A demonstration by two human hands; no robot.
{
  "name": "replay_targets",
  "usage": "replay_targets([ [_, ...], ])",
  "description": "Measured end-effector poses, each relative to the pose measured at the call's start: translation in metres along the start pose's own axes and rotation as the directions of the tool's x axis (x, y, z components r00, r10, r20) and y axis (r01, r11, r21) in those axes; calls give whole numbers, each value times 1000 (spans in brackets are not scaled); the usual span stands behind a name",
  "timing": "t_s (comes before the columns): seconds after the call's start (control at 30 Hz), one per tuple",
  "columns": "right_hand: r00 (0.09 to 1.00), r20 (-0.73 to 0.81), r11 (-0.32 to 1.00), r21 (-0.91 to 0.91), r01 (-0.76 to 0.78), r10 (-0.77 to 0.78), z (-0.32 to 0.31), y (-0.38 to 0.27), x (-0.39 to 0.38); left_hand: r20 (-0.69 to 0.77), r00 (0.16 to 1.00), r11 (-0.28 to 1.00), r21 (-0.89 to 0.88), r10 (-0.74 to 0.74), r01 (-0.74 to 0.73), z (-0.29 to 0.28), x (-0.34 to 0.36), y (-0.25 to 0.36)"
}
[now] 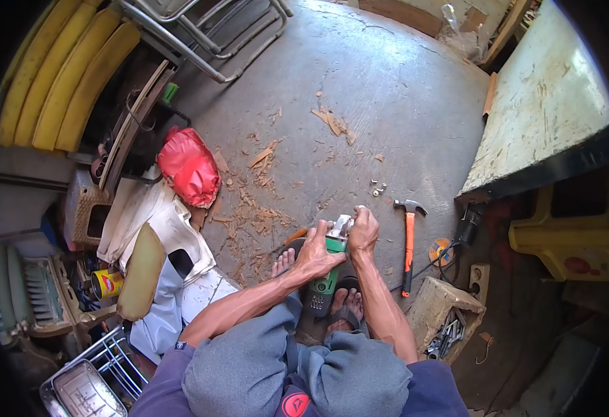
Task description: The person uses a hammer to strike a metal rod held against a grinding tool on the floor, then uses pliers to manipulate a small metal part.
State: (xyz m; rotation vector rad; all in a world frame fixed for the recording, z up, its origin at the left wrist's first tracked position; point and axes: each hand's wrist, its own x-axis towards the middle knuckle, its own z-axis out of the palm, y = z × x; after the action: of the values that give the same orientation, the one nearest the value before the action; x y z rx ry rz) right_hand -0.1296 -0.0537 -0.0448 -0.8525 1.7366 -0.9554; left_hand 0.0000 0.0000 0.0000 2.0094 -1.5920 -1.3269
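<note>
Between my knees, just above my sandalled feet, stands a green and dark grey angle grinder (323, 283) with a silver metal head pointing away from me. My left hand (316, 254) is wrapped round its upper body, thumb across the green part. At the right side of the metal head my right hand (365, 233) is closed, its fingers curled against the head; the fingertips are partly hidden. An orange-brown tool handle (294, 237) shows just left of my left hand, its other end hidden. To the right lies a claw hammer (409, 243) with an orange and black handle.
Small metal parts (378, 188) lie beyond my hands. An orange disc (440, 250) rests near a power cord. A wooden box (449, 306) of metal tools stands right. Wood chips (262, 222) litter the floor beside a red bag (188, 167). A metal-framed chair (214, 42) stands far left.
</note>
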Motion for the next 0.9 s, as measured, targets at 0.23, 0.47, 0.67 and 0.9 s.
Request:
replay_targets([
  [0.23, 995, -91, 983, -184, 26, -43, 13, 13, -14, 54, 992, 993, -41, -111, 113, 7, -8, -7],
  [0.47, 988, -53, 984, -110, 141, -148, 7, -1, -37, 192, 976, 920, 356, 103, -167, -40, -9, 6],
  [0.67, 977, -132, 971, -194, 139, -166, 23, 29, -34, 109, 969, 968, 90, 223, -233, -67, 81, 72],
  [0.9, 944, -72, 921, -253, 296, -323, 50, 31, -42, 701, 703, 942, 303, -118, -143, -15, 135, 43],
])
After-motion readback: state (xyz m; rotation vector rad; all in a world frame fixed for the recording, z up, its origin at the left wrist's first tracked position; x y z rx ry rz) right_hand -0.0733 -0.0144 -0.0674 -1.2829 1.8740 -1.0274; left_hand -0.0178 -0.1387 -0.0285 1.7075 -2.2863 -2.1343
